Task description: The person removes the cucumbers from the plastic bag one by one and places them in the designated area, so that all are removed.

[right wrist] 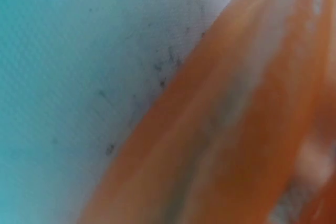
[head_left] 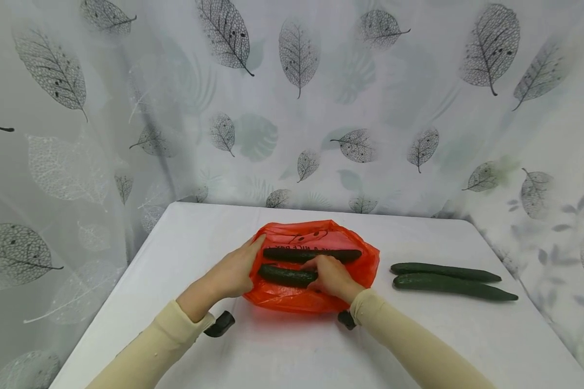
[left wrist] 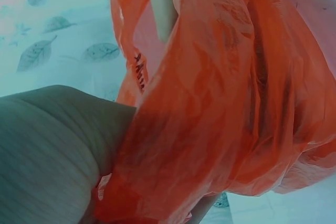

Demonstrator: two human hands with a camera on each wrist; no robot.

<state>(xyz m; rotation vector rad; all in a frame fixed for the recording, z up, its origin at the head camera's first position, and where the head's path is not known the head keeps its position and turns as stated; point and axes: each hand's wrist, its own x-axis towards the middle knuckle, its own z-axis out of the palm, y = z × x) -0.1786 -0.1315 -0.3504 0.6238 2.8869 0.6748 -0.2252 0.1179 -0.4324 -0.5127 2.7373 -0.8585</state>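
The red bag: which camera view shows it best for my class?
The head view: it shows the red bag with its open mouth and two cucumbers inside. The left wrist view shows its creased side close up, cropped; the right wrist view, only a blurred part.

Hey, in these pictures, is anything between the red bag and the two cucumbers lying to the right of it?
No, the head view shows just a narrow, bare strip of white tabletop between the red bag and the two cucumbers.
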